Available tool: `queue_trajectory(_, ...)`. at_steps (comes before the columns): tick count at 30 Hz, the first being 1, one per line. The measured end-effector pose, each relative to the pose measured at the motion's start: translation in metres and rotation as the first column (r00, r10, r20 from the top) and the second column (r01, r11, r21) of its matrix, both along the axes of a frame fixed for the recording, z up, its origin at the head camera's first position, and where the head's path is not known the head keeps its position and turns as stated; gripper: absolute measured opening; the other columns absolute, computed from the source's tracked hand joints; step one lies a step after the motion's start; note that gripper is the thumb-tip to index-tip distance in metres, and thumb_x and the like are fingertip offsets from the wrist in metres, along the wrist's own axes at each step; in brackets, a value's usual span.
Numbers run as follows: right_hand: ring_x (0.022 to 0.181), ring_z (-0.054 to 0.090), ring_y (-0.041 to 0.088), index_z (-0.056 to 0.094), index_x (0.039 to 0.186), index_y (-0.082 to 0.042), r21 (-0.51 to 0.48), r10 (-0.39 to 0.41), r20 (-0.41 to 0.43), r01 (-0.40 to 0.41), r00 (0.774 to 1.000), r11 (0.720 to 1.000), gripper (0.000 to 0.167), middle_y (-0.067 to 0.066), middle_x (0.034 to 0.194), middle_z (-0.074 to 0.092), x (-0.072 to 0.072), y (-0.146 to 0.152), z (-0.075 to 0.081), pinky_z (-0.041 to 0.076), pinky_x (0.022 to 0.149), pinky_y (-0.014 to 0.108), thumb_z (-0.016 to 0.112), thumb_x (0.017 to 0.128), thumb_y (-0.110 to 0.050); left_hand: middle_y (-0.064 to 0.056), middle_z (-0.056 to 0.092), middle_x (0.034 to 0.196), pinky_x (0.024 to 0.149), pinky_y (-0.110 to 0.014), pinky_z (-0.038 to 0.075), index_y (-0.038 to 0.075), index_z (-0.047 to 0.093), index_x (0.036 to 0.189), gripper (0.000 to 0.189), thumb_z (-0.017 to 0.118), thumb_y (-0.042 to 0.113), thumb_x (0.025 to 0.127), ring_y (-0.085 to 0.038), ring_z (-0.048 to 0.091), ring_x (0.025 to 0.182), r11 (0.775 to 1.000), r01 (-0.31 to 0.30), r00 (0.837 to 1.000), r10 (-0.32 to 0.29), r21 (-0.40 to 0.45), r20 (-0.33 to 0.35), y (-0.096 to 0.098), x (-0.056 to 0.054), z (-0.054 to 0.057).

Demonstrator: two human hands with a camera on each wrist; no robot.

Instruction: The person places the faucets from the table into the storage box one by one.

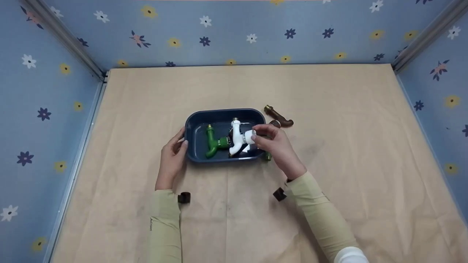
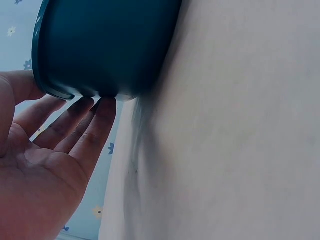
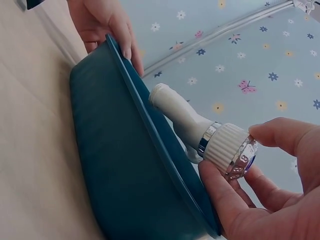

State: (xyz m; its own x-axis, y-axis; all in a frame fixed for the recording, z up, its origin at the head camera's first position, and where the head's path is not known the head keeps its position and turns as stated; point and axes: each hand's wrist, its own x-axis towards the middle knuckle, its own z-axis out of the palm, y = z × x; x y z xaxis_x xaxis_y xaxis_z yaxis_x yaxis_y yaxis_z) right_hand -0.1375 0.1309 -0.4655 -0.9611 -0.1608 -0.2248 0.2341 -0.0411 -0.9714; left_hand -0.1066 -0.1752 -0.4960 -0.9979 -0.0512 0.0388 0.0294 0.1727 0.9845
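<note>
One white tap [image 1: 237, 136], ribbed knob [image 3: 223, 146] pinched by right hand [image 1: 276, 146]; left hand [image 1: 172, 159], fingers [image 2: 97, 132] nearly straight, touches smooth rounded basin [image 3: 125, 165].

from the head we look forward and down, well above the fingers [image 1: 266, 128]. at the left wrist we face the left hand [image 2: 42, 170] closely, the tub [image 2: 107, 47] at its fingertips; at the right, over the nearer right hand [image 3: 290, 215], we share that tub and left hand.
</note>
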Motion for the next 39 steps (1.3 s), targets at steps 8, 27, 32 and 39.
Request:
queue_trajectory(8, 0.086, 0.060, 0.016, 0.062, 0.112, 0.003, -0.036, 0.009, -0.006, -0.009, 1.000, 0.999, 0.029, 0.011, 0.104, 0.063, 0.001, -0.009, 0.000, 0.055, 0.076, 0.029, 0.071, 0.085, -0.003, -0.018, 0.045, 0.142, 0.099, -0.034, 0.043, -0.002, 0.044, 0.141, 0.044, 0.049, -0.002, 0.097, -0.039, 0.052, 0.118, 1.000, 0.002, 1.000, -0.002, 0.006, -0.015, 0.000, -0.001, 0.000)
queue_trajectory(27, 0.087, 0.063, 0.017, 0.063, 0.112, 0.003, -0.046, 0.068, 0.015, -0.067, 0.998, 0.997, 0.028, 0.014, 0.104, 0.061, 0.000, -0.026, -0.007, 0.055, 0.079, 0.029, 0.069, 0.085, 0.000, -0.020, 0.046, 0.140, 0.097, -0.032, 0.045, -0.002, 0.043, 0.141, 0.044, 0.050, 0.000, 0.098, -0.039, 0.052, 0.118, 1.000, -0.005, 1.000, 0.005, 0.001, 0.008, 0.001, -0.002, 0.000)
queue_trajectory(32, 0.086, 0.063, 0.018, 0.063, 0.111, 0.002, -0.034, 0.077, 0.012, -0.077, 0.997, 0.996, 0.028, 0.014, 0.103, 0.062, -0.001, -0.030, -0.006, 0.055, 0.076, 0.028, 0.070, 0.084, -0.001, -0.018, 0.044, 0.142, 0.100, -0.035, 0.043, -0.001, 0.043, 0.142, 0.044, 0.050, 0.001, 0.098, -0.037, 0.050, 0.120, 1.000, -0.006, 1.000, 0.006, 0.000, 0.001, -0.001, -0.004, -0.008)
queue_trajectory(39, 0.087, 0.063, 0.018, 0.063, 0.111, 0.003, -0.015, 0.101, 0.010, -0.101, 0.995, 0.995, 0.029, 0.013, 0.102, 0.063, -0.004, -0.035, -0.007, 0.054, 0.076, 0.027, 0.071, 0.084, -0.003, -0.019, 0.044, 0.142, 0.100, -0.036, 0.043, -0.003, 0.043, 0.140, 0.044, 0.050, 0.000, 0.097, -0.038, 0.050, 0.120, 1.000, -0.011, 1.000, 0.010, 0.009, 0.004, 0.001, -0.001, 0.000)
